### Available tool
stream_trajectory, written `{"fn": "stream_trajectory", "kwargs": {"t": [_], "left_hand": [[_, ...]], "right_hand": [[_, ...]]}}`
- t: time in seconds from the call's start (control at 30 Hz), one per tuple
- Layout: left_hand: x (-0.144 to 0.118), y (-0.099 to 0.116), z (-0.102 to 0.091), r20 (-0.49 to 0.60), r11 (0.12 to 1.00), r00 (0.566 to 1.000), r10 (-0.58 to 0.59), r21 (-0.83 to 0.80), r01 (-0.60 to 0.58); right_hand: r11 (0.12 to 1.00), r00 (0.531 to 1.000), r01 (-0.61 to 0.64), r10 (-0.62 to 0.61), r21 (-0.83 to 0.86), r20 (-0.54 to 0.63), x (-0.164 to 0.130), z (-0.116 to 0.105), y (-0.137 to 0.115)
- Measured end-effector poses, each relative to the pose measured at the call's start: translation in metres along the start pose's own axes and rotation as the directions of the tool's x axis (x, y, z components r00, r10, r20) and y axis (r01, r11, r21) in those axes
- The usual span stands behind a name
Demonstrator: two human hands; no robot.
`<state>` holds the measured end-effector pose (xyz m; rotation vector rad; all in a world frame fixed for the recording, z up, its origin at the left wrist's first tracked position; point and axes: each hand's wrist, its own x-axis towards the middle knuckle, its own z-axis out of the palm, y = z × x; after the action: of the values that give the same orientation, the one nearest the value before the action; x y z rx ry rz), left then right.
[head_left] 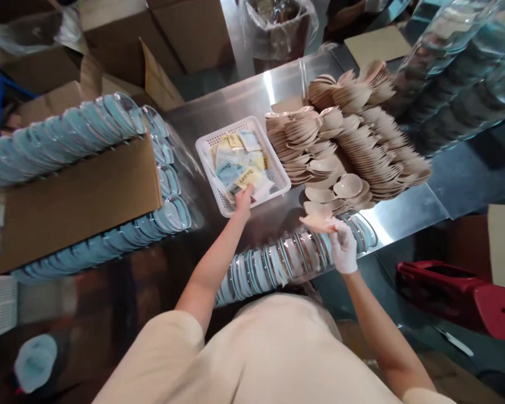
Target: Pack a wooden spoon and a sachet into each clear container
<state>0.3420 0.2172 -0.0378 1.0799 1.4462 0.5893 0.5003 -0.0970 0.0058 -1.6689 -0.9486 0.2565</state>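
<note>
Head view, near to far. Person in beige top; both arms extended fwd over a steel surface. Nearest the body, a row of clear plastic lids lay stacked on edge along the surface's front. Right hand, gloved in white, was closed in a pinch on a flat wooden spoon, held just above the lid row and just in front of the spoon heap. Left hand, bare, reached into the near edge of a white perforated basket, fingers curled on a yellow sachet w/ other packets around it. Right of basket: large heap of wooden spoons, touching the basket's side. Left: open cardboard box ringed by blue-tinted lid stacks. Far: more boxes, bagged bin.
</note>
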Motion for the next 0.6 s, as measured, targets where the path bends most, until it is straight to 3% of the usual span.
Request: {"fn": "stream_trajectory", "kwargs": {"t": [0.13,0.23,0.3,0.37,0.43,0.5,0.6], "left_hand": [[-0.062,-0.032,-0.029,0.102,0.958,0.983,-0.150,-0.231,0.170],[-0.103,-0.050,-0.048,0.175,0.941,0.974,-0.144,-0.282,0.190],[-0.125,-0.061,-0.057,0.338,0.948,0.935,-0.110,-0.247,0.201],[-0.141,-0.071,-0.060,0.491,0.978,0.866,-0.099,-0.114,0.177],[-0.148,-0.076,-0.055,0.563,0.994,0.820,-0.103,0.094,0.060],[-0.148,-0.078,-0.046,0.574,0.962,0.818,-0.036,0.242,-0.128],[-0.146,-0.076,-0.033,0.598,0.900,0.780,0.186,0.214,-0.379]], "right_hand": [[0.979,0.982,-0.143,0.121,0.146,0.147,-0.071,0.018,-0.048],[0.960,0.968,-0.207,0.173,0.190,0.182,-0.103,0.028,-0.068],[0.951,0.963,-0.219,0.174,0.219,0.208,-0.118,0.029,-0.075],[0.937,0.954,-0.251,0.197,0.244,0.225,-0.127,0.028,-0.081],[0.918,0.944,-0.313,0.271,0.245,0.190,-0.127,0.028,-0.082],[0.906,0.929,-0.370,0.363,0.206,0.074,-0.114,0.033,-0.077],[0.867,0.856,-0.469,0.493,0.169,-0.155,-0.075,0.058,-0.058]]}}
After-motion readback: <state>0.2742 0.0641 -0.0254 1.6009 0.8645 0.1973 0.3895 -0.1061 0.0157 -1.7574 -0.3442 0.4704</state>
